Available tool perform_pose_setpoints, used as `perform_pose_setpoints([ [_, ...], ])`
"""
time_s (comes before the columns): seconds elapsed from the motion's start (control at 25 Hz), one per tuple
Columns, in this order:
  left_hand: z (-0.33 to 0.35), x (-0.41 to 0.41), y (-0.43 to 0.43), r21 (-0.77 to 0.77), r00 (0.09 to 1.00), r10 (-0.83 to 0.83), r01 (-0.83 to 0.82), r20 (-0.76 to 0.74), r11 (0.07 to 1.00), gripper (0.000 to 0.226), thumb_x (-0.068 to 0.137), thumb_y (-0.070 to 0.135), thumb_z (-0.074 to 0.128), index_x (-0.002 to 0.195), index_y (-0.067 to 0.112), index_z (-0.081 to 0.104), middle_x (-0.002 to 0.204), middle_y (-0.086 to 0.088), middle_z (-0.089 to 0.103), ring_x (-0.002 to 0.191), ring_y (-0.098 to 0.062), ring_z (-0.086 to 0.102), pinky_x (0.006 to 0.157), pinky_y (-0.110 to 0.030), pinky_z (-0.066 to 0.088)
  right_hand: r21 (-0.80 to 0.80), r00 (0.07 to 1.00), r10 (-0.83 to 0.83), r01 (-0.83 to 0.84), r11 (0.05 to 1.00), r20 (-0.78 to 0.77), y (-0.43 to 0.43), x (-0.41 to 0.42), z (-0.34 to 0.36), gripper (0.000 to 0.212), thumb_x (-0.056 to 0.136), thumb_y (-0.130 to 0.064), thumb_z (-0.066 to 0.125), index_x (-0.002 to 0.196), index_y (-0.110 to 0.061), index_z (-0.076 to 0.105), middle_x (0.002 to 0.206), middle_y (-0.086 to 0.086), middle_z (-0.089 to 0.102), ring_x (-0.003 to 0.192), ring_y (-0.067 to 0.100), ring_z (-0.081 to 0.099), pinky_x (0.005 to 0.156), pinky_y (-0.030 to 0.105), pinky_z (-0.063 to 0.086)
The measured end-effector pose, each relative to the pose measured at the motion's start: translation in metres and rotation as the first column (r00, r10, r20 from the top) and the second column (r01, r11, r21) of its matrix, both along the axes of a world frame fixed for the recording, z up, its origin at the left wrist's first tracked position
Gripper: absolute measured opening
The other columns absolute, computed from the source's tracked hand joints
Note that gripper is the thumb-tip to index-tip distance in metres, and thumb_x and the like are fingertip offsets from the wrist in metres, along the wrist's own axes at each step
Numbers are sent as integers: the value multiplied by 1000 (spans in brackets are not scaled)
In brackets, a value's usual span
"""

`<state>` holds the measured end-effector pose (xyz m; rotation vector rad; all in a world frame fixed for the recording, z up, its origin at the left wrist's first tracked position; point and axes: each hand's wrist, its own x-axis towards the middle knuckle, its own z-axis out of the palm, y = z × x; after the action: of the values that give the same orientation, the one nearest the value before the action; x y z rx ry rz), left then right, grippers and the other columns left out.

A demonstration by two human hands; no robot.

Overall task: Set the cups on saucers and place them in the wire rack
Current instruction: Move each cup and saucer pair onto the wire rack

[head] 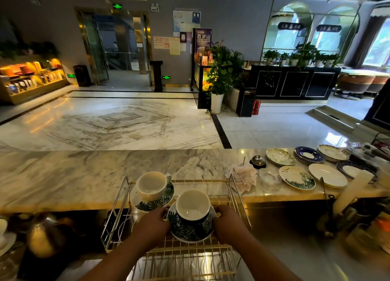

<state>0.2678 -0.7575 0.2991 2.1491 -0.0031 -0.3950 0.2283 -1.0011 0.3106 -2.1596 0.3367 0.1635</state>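
Observation:
A dark-sided cup (192, 209) with a white inside stands on a leaf-patterned saucer (190, 233) over the top of the gold wire rack (181, 257). My left hand (152, 221) grips the saucer's left rim and my right hand (229, 221) grips its right rim. Just behind to the left, a white cup (152, 185) sits on another leaf-patterned saucer (155, 202) in the rack. Loose saucers lie on the marble counter at the right, among them a leaf-patterned one (297, 177) and a plain white one (327, 175).
The marble counter (73, 175) runs across in front of the rack. A call bell (257, 161), a glass ashtray (269, 176) and paper slips (242, 173) sit right of the rack. Stacked blue-rimmed saucers (309, 154) are farther right. A metal kettle (45, 236) stands lower left.

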Motion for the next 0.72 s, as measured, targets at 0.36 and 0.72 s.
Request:
perform_pose_setpoints([
  [0.36,0,-6,-3,-40,1000,22,-22,5,999,43,77,28,80,117,30,64,93,13,71,74,-9,77,71,-37,66,-138,997,53,-45,989,52,5,-3,2,15,94,-16,66,108,-17,69,79,-9,66,75,11,72,70,36,65],
  [0.72,16,-46,14,387,882,-242,75,404,919,39,92,50,58,130,43,55,127,12,68,106,-5,64,89,-34,56,-357,977,89,-15,934,192,9,-56,10,31,99,-21,56,129,-25,60,111,-6,66,91,6,66,77,24,58],
])
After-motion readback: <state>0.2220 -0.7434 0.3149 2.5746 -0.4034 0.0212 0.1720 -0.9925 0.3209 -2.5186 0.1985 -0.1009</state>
